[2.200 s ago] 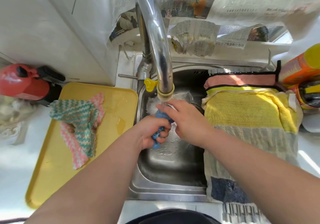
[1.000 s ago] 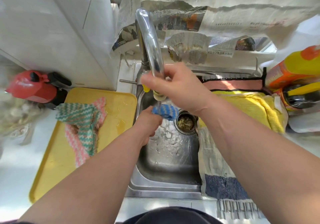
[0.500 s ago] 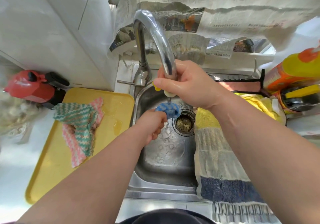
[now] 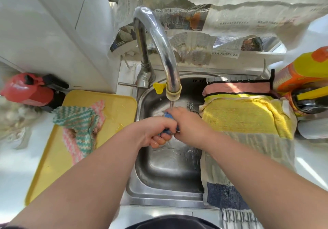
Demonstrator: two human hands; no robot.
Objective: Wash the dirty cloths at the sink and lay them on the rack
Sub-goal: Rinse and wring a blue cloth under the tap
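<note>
Yellow tray (image 4: 115, 104) holds striped cloths (image 4: 76, 120) left of the sink (image 4: 168, 172).

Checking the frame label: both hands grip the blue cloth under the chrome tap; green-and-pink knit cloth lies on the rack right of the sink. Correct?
No. The green-and-pink zigzag knit cloth lies on the yellow plastic tray left of the steel sink, not the rack, as the head view shows. Left hand and right hand do grip the small blue cloth under the chrome tap.
</note>
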